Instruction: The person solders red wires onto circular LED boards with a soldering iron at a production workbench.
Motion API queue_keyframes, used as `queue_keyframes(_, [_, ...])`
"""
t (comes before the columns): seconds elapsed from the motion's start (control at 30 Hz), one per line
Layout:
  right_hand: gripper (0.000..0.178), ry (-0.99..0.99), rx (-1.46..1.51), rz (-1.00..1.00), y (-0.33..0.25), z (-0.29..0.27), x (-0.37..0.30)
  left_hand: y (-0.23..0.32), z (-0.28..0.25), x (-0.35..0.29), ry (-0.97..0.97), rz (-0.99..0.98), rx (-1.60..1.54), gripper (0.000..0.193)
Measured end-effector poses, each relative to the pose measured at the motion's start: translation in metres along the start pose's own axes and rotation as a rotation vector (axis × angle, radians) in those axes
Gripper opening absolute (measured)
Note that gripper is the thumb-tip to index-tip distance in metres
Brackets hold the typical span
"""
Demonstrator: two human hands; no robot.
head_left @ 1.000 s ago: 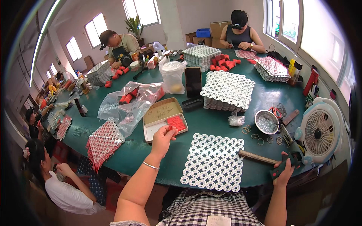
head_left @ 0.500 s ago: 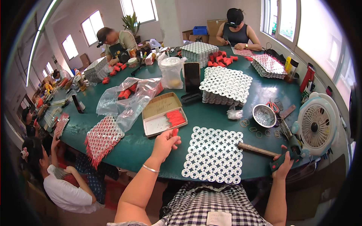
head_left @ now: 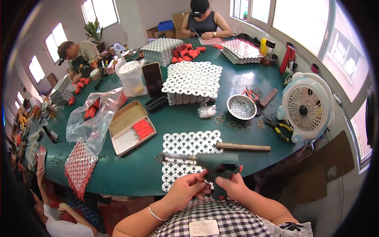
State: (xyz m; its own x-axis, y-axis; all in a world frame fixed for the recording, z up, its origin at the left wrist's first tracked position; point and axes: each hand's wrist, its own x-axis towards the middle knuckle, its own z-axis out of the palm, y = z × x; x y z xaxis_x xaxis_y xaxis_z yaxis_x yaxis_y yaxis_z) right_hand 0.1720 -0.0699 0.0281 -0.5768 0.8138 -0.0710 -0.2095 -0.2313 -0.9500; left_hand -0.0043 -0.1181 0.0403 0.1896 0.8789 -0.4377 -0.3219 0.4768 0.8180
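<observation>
My right hand (head_left: 233,185) grips the handle of a green glue gun (head_left: 213,162), held level with its nozzle pointing left above a flat white sheet of joined rings (head_left: 185,152). My left hand (head_left: 185,189) meets the gun from the left, its fingers pinching at the rear of the gun body; what they hold is too small to tell. An open cardboard box (head_left: 128,127) with red sticks (head_left: 143,129) lies on the green table (head_left: 134,173) to the left of the sheet.
A wooden stick (head_left: 242,147) lies right of the sheet. Beyond are rubber bands (head_left: 237,125), a metal bowl (head_left: 241,106), pliers (head_left: 278,128), a white fan (head_left: 306,107), a stack of white ring sheets (head_left: 193,81), a plastic bag (head_left: 92,114) and a red ring sheet (head_left: 81,166). Other people work at the far side and left.
My left hand drew back from the box of red sticks to my body. My right hand lifted the glue gun from the table's right edge to the centre, where both hands meet.
</observation>
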Motion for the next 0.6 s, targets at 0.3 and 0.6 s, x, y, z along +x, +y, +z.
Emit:
queue_keyframes(0.3, [0.039,-0.159,0.148,-0.108,-0.009,-0.015,0.022,0.006,-0.002,0.009,-0.067,-0.107,-0.012,0.021])
queue_keyframes(0.6, [0.040,-0.159,0.018,-0.108,-0.017,-0.020,0.042,0.010,-0.019,0.032,-0.093,-0.161,-0.152,0.027])
